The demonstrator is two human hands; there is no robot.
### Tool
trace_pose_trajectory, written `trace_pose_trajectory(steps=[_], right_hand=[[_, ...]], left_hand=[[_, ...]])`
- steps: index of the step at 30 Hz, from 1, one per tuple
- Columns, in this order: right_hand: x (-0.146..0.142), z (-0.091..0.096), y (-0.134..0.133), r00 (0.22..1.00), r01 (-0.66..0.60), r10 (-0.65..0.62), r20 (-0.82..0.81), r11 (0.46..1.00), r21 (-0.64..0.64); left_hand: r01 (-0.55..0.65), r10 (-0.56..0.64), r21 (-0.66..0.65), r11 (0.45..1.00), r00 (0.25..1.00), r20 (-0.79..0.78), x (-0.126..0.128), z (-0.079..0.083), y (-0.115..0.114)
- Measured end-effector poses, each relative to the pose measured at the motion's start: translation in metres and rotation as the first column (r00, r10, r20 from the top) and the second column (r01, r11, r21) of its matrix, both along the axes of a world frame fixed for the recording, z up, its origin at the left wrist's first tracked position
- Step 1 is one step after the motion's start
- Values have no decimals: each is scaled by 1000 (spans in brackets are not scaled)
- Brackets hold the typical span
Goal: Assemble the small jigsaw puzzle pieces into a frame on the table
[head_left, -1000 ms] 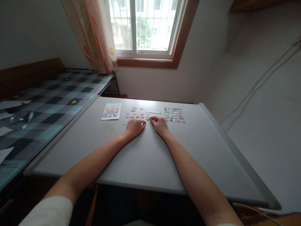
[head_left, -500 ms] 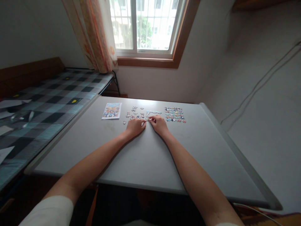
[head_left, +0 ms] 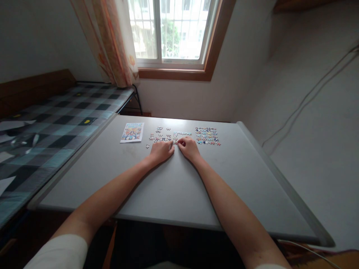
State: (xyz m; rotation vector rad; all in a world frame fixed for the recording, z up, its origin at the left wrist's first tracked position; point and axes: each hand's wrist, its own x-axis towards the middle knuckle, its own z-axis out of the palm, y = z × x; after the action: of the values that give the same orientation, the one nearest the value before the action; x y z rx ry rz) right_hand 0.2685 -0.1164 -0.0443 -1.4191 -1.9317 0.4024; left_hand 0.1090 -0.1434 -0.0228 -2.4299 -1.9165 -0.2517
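Note:
My left hand [head_left: 162,151] rests on the table with its fingers curled together, just left of a partly joined jigsaw puzzle [head_left: 183,133]. What its fingertips hold is too small to make out. Facing it, my right hand [head_left: 189,148] pinches thumb and forefinger at a small puzzle piece at the lower end of the joined strip. The joined part forms a pale blue top row with a short column down its left side. Loose puzzle pieces [head_left: 158,129] lie beyond my left hand, and rows of further puzzle pieces [head_left: 206,135] lie to the right.
A colourful printed picture [head_left: 132,132] lies flat at the left of the grey-white table [head_left: 168,186]. To the left stands a bed with a checked cover [head_left: 56,119], papers on it. Behind the table are a window and an orange curtain [head_left: 112,45].
My hands stay almost in place, with only slight finger movement at the puzzle's lower end. The whole view has shifted very slightly.

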Motion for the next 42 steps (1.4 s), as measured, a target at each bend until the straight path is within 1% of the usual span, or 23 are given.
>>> trace_pose_trajectory(steps=[2,6,18,27,32,36,39,42], right_hand=[[0,1,0,1000,-2,2,1,1000,-3],[-1,3,-2,1000,-4,4,11,1000,-13],[-1,3,-3,999,-7,7,39,1000,-9],[0,2,-2,999,-8,8,41,1000,-7],[0,3,-3,998,-12,12,63,1000,-4],[0,4,-4,996,-13,12,85,1000,9],[0,3,-4,998,-11,10,67,1000,26],[0,3,-4,999,-22,21,37,999,34]], left_hand=[[20,-20,-9,1000,1000,-18,0,1,0],[36,-36,-13,999,999,-1,-2,1,1],[5,-6,19,1000,998,64,-2,-3,0],[24,-24,-7,1000,999,28,-1,3,-3],[29,-28,-21,999,999,32,-1,5,-5],[22,-22,-18,1000,1000,8,0,7,-5],[25,-25,-14,1000,1000,-3,0,7,-5],[23,-23,-13,1000,1000,20,0,6,-5]])
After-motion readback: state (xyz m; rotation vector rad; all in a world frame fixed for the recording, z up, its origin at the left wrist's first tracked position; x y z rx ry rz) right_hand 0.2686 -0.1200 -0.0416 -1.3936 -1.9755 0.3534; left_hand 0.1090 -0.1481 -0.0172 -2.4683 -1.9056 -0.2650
